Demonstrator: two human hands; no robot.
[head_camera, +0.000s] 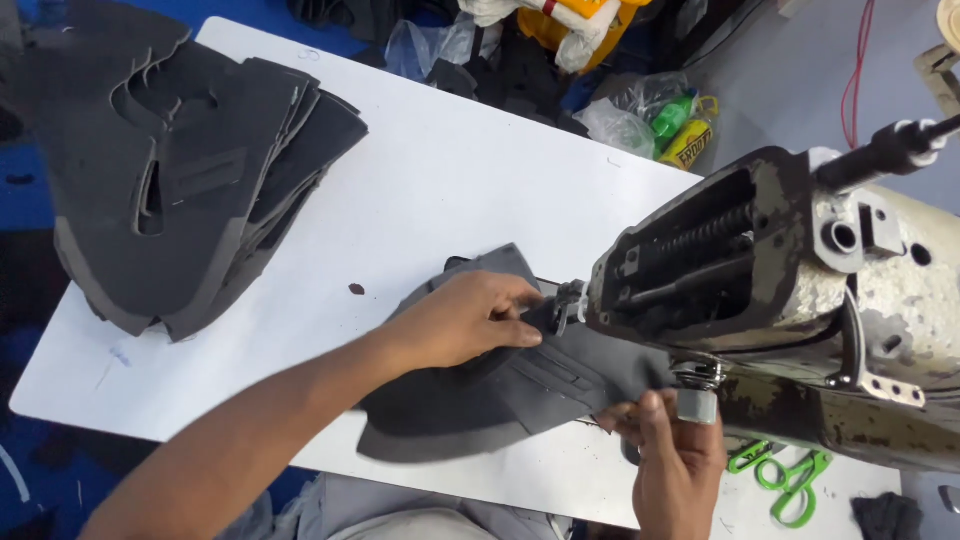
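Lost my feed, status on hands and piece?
Left hand flat on dark grey fabric piece at sewing machine. Right hand pinching its edge. Green scissors lying apart.

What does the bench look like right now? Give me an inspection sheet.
Surface: white table, one small dark spot.
Job's things: dark grey cut piece lying flat under the head of the worn sewing machine.
Clutter: stack of grey cut pieces at far left; green scissors at the near edge.
Grippers: left hand presses the piece near the needle; right hand pinches its near edge.
Cables: red cord behind the machine.
Surroundings: plastic bags with a green bottle, yellow bundle.
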